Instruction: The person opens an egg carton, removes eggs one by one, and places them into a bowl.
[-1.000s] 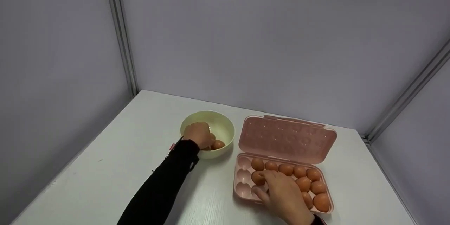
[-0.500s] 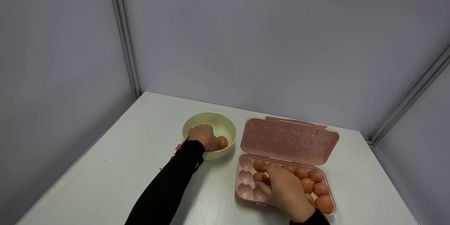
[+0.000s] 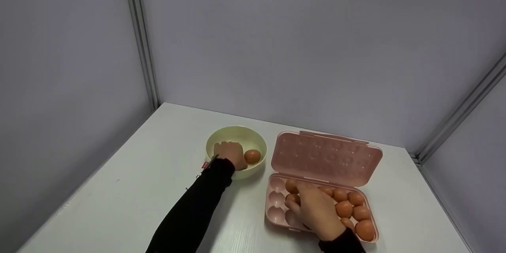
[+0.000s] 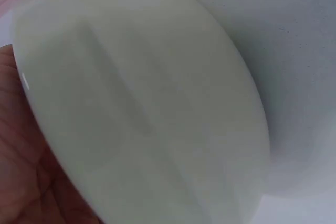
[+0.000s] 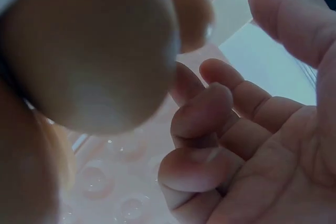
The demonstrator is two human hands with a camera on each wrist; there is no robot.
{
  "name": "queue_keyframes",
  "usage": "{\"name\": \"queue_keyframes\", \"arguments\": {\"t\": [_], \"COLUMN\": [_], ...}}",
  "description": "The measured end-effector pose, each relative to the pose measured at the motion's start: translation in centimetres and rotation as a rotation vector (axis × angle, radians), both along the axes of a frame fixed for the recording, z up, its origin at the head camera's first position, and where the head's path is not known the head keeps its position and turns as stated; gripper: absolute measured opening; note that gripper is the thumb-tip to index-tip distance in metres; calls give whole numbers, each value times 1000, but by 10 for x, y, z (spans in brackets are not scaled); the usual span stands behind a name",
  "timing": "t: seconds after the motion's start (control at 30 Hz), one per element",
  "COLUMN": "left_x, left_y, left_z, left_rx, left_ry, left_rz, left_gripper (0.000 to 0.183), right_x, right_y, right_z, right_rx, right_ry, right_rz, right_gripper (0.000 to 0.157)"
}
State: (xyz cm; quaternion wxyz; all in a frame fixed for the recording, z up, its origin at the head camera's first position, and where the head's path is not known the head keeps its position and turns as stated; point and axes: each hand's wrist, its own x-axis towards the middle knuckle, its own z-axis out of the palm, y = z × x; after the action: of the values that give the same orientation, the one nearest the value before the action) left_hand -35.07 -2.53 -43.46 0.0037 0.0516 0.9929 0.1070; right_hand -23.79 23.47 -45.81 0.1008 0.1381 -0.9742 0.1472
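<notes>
One brown egg (image 3: 252, 156) lies in a pale green bowl (image 3: 248, 137) on a white table (image 3: 158, 158), just to the right of the left hand (image 3: 231, 154), which reaches down inside from a black sleeve (image 3: 189, 209). Those fingers are hidden from the head camera, and the left wrist view is mostly the bowl's outer wall with the palm behind the rim, so I cannot tell whether they grip anything. Over a pink egg carton (image 3: 276, 199), the right hand (image 3: 316, 209) hangs among more eggs (image 3: 344, 208), its fingers loosely bent, the thumb held apart, grasping none of them. Eggs sit in the cups on both sides of that hand, most of them to its right. The hinged lid (image 3: 326, 156) leans back, tilted, toward a pale wall panel (image 3: 276, 47)
</notes>
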Motion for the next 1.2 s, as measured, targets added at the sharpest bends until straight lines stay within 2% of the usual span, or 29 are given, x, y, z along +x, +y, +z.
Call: {"name": "queue_keyframes", "arguments": {"t": [0.2, 0.4, 0.5, 0.57, 0.67, 0.73, 0.83, 0.9, 0.97, 1.2], "left_x": [-1, 3, 6, 10, 24, 37, 58, 72, 85, 132], "left_y": [-1, -5, -2, 3, 15, 25, 38, 46, 51, 56], "left_z": [-2, 3, 12, 19, 24, 21, 15, 14, 19, 53], "left_rx": [-18, 47, 55, 80, 210, 314, 392, 396, 381, 234], "left_ry": [7, 31, 90, 164, 263, 324, 374, 406, 409, 465], "left_rz": [17, -4, -40, -69, -96, -118, -175, -227, -271, -454], "left_gripper": [35, 26, 34, 40, 36, 35, 37, 37, 38, 47], "right_x": [-2, -3, -3, -3, -2, -1, -1, -1, -1, 2], "right_y": [0, 0, 0, 0, 0, 0, 2, 3, 6, 16], "right_z": [-6, -12, -14, -15, -15, -15, -15, -16, -16, -11], "right_rx": [20, 56, 65, 70, 84, 96, 103, 103, 106, 81], "right_ry": [65, 116, 138, 136, 117, 105, 100, 105, 115, 119], "right_rz": [-16, 5, 0, -7, -21, -26, -28, -25, -16, 15], "right_gripper": [9, 14, 14, 16, 19, 22, 25, 24, 23, 23]}}
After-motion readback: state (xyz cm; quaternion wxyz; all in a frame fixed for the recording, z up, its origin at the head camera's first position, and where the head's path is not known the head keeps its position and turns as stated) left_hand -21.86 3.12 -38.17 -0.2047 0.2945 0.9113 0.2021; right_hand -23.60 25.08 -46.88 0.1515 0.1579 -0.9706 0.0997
